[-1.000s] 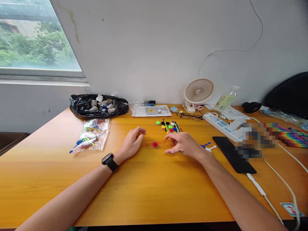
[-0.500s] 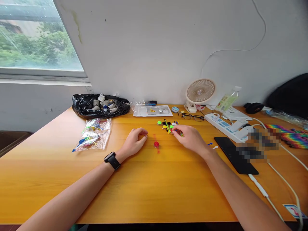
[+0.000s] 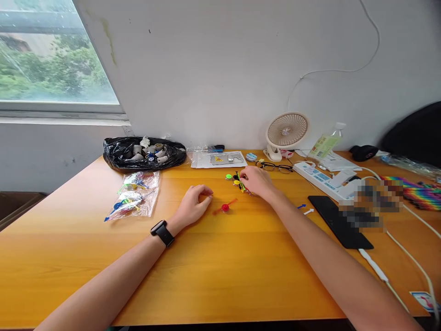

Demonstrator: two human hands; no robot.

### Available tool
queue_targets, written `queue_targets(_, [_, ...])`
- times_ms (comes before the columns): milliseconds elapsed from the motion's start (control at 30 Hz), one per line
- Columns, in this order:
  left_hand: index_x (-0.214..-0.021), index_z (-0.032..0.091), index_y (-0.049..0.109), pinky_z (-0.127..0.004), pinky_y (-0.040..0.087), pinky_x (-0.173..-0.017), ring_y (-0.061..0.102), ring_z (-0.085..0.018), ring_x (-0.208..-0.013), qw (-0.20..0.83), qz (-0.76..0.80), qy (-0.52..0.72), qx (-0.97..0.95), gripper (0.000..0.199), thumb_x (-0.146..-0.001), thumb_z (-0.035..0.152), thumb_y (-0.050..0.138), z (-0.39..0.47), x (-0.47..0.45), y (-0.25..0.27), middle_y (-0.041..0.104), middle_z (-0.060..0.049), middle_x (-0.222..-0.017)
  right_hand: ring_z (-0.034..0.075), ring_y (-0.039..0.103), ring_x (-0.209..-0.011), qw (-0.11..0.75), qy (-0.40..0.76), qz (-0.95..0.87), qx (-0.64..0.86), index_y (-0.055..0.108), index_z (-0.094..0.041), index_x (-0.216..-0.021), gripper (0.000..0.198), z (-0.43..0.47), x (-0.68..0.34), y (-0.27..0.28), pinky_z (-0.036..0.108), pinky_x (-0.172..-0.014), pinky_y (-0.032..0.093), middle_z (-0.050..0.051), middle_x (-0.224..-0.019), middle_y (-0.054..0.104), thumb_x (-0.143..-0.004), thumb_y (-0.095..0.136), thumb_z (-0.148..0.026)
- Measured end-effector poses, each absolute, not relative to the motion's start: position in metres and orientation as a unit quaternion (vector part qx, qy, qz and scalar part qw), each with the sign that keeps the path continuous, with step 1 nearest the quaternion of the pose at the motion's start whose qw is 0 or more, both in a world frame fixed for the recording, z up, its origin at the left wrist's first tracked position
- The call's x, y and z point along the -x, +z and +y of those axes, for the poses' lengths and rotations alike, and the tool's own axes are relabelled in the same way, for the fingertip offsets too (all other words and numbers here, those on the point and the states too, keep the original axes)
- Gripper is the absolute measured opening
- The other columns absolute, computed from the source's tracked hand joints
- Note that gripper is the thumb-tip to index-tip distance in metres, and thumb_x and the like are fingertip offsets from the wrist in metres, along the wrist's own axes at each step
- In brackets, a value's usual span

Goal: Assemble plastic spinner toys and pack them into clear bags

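My left hand [image 3: 195, 205] rests on the table with its fingers curled and the thumb apart from them, holding nothing. Just to its right stands a small red spinner [image 3: 225, 208], its long thin arms smeared by motion. Over the pile of small plastic parts, my right hand [image 3: 257, 181] reaches down with bent fingers; its fingertips are partly hidden, and what they grip cannot be made out. Beside those fingers lie a green disc [image 3: 228, 177], a yellow disc [image 3: 236, 183] and thin green and black pieces. Blue and white arrows [image 3: 305, 209] lie right of my forearm.
A clear bag of coloured parts [image 3: 132, 195] lies at left, before a black plastic bag [image 3: 113, 154] of grey pieces. Along the back are a white packet [image 3: 203, 160], glasses [image 3: 284, 169] and a clip fan [image 3: 287, 129]. A power strip [image 3: 320, 177] and black phone [image 3: 336, 220] lie right.
My right hand has shifted left and slightly away from me, now covering more of the pile. The red spinner's blurred arms have turned. My left hand stays almost where it was.
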State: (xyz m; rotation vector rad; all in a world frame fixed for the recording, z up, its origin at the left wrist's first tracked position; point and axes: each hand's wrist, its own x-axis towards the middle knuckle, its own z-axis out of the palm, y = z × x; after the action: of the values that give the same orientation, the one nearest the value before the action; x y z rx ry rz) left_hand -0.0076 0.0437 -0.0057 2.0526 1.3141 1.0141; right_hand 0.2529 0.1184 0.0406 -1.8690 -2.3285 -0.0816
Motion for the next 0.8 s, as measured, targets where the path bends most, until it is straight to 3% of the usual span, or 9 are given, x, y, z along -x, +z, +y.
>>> queue_targets(333, [-0.099,0.021,0.07,-0.036,0.052,-0.083,0.068,-0.024,-0.096,0.253,0.486,0.383,-0.744,0.016,-0.097,0.03,0.056,0.044,0.007,-0.004,0.075,-0.006,-0.1,0.025,0.073,-0.092,0.061,-0.017,-0.755,0.652,0.081,-0.021,-0.094,0.016,0.133,-0.245,0.04,0.03,-0.071,0.046,0.011,-0.097,0.079,-0.093,0.069,-0.032])
queue_targets(800, [-0.096,0.02,0.07,-0.033,0.052,-0.076,0.068,-0.022,-0.085,0.279,0.499,0.409,-0.711,0.025,-0.1,0.039,0.054,0.047,0.007,-0.006,0.075,-0.006,-0.095,0.026,0.072,-0.093,0.058,-0.014,-0.762,0.644,0.077,-0.019,-0.089,0.012,0.129,-0.24,0.044,0.031,-0.075,0.047,0.013,-0.099,0.079,-0.091,0.067,-0.024])
